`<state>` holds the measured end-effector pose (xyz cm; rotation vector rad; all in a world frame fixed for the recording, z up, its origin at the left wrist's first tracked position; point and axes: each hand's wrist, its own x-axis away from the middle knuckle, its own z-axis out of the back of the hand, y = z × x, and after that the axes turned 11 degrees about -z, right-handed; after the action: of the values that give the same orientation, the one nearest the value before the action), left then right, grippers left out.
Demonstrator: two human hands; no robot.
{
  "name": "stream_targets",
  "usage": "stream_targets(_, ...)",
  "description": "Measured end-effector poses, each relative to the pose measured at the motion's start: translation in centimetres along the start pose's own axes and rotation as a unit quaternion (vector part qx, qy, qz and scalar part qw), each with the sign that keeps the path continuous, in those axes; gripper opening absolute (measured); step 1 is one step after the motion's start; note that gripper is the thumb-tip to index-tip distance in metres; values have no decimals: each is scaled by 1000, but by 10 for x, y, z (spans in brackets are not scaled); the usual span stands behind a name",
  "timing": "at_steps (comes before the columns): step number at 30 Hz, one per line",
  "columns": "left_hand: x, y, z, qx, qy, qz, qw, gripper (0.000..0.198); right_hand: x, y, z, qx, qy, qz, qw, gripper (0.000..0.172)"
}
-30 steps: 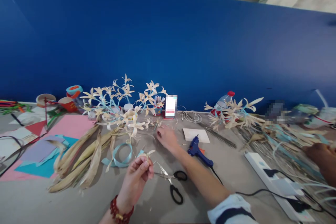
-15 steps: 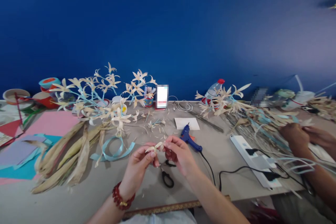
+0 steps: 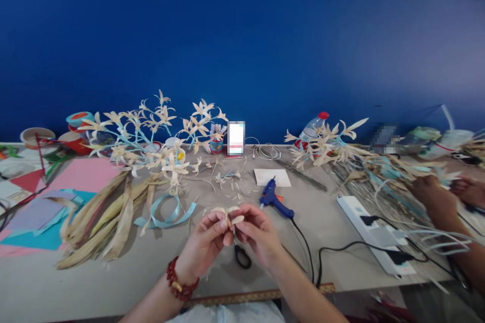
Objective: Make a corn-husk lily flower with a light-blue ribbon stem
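Note:
Above the table's front part, my left hand (image 3: pixel 206 237) pinches a small cream corn-husk flower (image 3: pixel 226 210) near its base. Opposite it, my right hand (image 3: pixel 259 234) has thumb and fingers closed on one of the flower's petals (image 3: pixel 238 220). Both hands nearly touch, and their fingers hide the lower part of the flower. Under them lies a pair of scissors (image 3: pixel 242 257), of which mainly one black handle loop shows. A blue glue gun (image 3: pixel 275 199) rests just beyond my right hand. A light blue ribbon (image 3: pixel 166 219) lies coiled left of my hands.
Finished husk flowers (image 3: pixel 151 126) stand at the back left, behind dried husks (image 3: pixel 109 222) and coloured paper (image 3: pixel 83 174). A white power strip (image 3: pixel 375 237) with black cords lies to the right. Another person's hand (image 3: pixel 432 194) works beyond it. A bright-screened phone (image 3: pixel 236 139) stands by the wall.
My hands have come closer together and turned the flower, so its petals now point up and outward. The view has shifted slightly; the other person's hands have moved apart.

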<state>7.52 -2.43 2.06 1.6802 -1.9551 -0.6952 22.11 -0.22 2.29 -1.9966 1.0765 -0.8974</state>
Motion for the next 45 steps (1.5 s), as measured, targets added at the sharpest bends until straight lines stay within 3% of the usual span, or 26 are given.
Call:
stream_targets(6, 2, 1, -1, 30, -4, 28, 999, 12, 1, 0, 5, 137, 11, 95, 986, 12)
stream_targets(11, 3, 3, -2, 12, 10, 3, 1000, 9, 11, -14, 2, 289, 88, 254, 919, 5)
stream_targets(15, 5, 4, -4, 14, 18, 13, 1000, 9, 13, -23, -5, 345, 96, 314, 879, 9)
stream_targets(22, 6, 7, -10, 15, 17, 23, 999, 13, 9, -22, -8, 395, 99, 366, 837, 16)
stream_targets(45, 8, 7, -6, 41, -2, 27, 999, 11, 4, -21, -11, 462, 117, 438, 762, 25)
